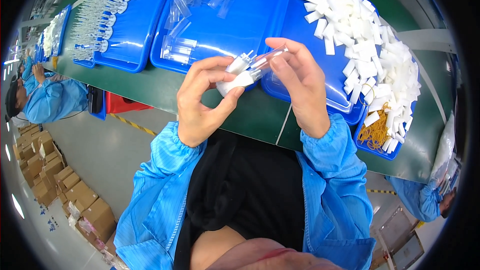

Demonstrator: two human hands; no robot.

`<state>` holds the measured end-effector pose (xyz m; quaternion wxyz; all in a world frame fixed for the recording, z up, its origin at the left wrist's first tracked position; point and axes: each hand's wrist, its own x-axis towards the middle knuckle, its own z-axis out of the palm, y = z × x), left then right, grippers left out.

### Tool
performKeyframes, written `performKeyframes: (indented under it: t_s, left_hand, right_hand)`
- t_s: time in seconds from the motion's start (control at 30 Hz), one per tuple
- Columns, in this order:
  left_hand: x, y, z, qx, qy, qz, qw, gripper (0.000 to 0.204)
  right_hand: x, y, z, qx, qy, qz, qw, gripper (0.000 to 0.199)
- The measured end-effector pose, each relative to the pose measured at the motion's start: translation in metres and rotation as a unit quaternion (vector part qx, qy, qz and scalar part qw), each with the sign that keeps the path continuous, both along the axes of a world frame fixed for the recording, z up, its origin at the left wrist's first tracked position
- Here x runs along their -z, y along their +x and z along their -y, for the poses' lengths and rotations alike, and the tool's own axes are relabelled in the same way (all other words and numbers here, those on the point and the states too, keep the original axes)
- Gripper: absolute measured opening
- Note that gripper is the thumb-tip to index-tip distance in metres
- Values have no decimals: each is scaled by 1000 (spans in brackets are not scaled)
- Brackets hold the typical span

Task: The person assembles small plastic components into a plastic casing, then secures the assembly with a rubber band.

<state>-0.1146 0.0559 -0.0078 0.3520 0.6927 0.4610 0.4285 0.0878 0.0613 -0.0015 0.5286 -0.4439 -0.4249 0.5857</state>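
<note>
Two hands meet above the near bench edge: the left hand [200,102] pinches a white piece [235,82], the right hand [300,82] closes its fingers on a clear tube [265,60]. Best kept aligned, pressed straight. Beyond, blue trays [145,35] hold tubes and white pieces; cartons [60,180] sit on the floor at left.

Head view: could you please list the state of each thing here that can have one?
left hand: closed on a small white part.
right hand: fingers holding a clear tube, tilted.
middle blue tray: holds a few clear tubes, mostly bare.
right blue tray: heaped with white foam pieces.
left blue tray: lined with rows of clear parts.
yellow rubber bands: loose pile.
</note>
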Motion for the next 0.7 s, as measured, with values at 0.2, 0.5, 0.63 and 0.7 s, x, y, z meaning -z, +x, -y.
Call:
performKeyframes:
  t_s: [0.2,0.5,0.63,0.7]
  left_hand:
    - [1,3,1,-20,-14,40,999,25]
    - [2,4,4,-49,-32,29,998,24]
    - [3,2,2,-12,-23,12,1000,24]
    - [4,1,1,-4,-33,25,999,25]
  right_hand:
    - [6,0,2,-30,30,25,999,33]
    - [22,-11,12,15,75,48,996,28]
    - [27,-13,13,34,102,64,992,28]
    - [29,-11,12,28,110,75,991,28]
